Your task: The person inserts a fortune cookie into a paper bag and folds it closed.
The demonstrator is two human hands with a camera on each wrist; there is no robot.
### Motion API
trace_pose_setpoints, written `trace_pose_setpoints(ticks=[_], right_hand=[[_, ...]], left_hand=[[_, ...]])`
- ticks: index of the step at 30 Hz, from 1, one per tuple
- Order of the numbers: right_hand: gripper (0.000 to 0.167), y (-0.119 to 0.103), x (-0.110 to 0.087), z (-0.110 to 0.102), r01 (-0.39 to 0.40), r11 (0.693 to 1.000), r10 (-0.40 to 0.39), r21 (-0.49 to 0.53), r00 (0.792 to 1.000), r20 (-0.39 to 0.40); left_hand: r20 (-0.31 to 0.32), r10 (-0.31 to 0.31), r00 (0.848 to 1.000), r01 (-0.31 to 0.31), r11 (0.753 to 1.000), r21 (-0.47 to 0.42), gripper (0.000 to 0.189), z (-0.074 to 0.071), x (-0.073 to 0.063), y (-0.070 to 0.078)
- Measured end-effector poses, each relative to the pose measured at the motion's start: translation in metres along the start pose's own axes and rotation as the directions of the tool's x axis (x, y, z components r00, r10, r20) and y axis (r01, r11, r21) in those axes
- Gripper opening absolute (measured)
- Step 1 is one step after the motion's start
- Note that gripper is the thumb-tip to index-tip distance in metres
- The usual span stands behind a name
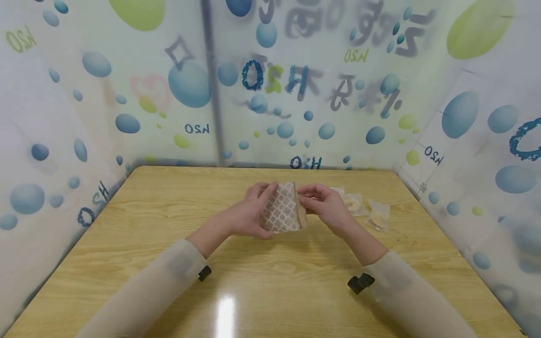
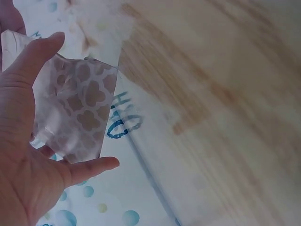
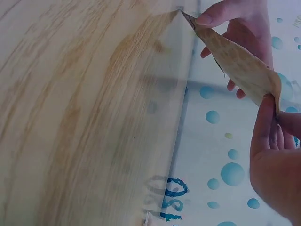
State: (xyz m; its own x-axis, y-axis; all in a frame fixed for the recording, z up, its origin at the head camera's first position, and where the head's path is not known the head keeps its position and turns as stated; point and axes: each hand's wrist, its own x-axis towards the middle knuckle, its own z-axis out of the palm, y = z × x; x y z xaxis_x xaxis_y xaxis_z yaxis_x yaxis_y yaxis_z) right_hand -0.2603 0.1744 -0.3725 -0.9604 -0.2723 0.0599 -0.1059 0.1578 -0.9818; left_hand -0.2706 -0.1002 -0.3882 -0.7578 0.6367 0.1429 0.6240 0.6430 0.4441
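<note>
A small flat pouch (image 1: 282, 209) with a white lattice print on grey-brown is held up over the middle of the table, between both hands. My left hand (image 1: 252, 216) grips it by its left side, thumb and fingers spread at opposite edges; the left wrist view shows the shiny printed face of the pouch (image 2: 87, 101). At its right end, my right hand (image 1: 331, 206) pinches the tan edge. In the right wrist view the right hand's fingers (image 3: 264, 125) clasp one end of the pouch (image 3: 240, 66), while the left hand (image 3: 251, 28) has the other.
Just beyond the right hand, several small clear bags with pale pieces inside lie on the wooden table (image 1: 127, 263), among them one bag (image 1: 355, 204) and another bag (image 1: 379, 216). A few dark specks lie near them. Printed walls stand behind and at both sides.
</note>
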Motion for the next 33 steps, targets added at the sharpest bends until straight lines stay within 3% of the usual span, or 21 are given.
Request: trace_pose_setpoints(ticks=[9, 15, 20, 25, 28, 33], right_hand=[[0.033, -0.003, -0.001, 0.001, 0.020, 0.999, -0.020, 0.038, 1.000, 0.012], [0.029, -0.003, -0.004, 0.001, 0.055, 0.994, -0.058, -0.092, 0.998, -0.034], [0.023, 0.000, -0.005, 0.000, 0.102, 0.969, -0.119, -0.224, 0.991, -0.066], [0.020, 0.000, -0.005, 0.000, 0.119, 0.952, -0.144, -0.283, 0.987, -0.069], [0.023, -0.002, -0.005, -0.001, 0.137, 0.922, -0.172, -0.361, 0.983, -0.065], [0.029, -0.008, -0.003, -0.002, 0.230, 0.830, -0.270, -0.508, 0.963, -0.005]], left_hand=[[-0.005, -0.004, 1.000, 0.004, 1.000, -0.026, 0.137, 0.002, 0.004, 0.002], [-0.023, 0.017, 1.000, -0.018, 0.999, -0.047, 0.129, 0.002, 0.003, -0.003], [-0.040, 0.047, 0.998, -0.050, 0.997, -0.060, 0.120, 0.001, 0.001, -0.008], [-0.060, 0.059, 0.996, -0.065, 0.994, -0.089, 0.111, -0.003, -0.002, -0.011], [-0.066, 0.068, 0.995, -0.075, 0.993, -0.095, 0.108, -0.004, -0.004, -0.012], [-0.042, 0.083, 0.996, -0.088, 0.990, -0.107, 0.112, -0.005, -0.006, -0.011]])
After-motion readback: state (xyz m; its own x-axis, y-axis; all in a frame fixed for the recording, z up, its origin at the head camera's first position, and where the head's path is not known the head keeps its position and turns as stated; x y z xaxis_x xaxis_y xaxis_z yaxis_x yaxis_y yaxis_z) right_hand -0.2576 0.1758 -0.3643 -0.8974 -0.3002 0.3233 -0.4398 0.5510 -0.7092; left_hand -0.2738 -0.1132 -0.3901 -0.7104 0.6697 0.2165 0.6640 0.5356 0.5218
